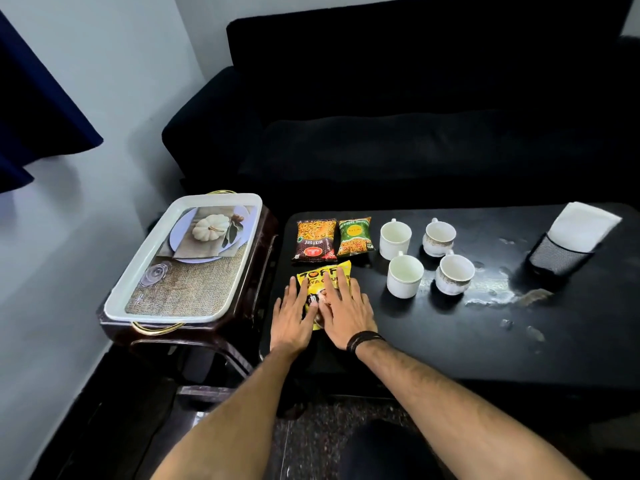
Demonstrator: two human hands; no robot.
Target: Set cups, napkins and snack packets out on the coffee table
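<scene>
In front of me the black counter point(450, 334) carries three snack packets: a yellow packet point(323, 271) at the near left, behind it a red-orange packet point(315, 240) and a green packet point(355, 236). Right of them stand four cups point(404, 276), and far right a mesh napkin holder point(557, 252) with white napkins point(581, 225).

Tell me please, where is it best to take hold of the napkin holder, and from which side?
Probably by the black mesh body of the napkin holder, with the right hand, coming from the near side. It leans away with the white napkins sticking out of its top, so a grip from above would crush them. The mesh sides are bare, and nothing stands close beside it; the cups are apart to the left.
</scene>
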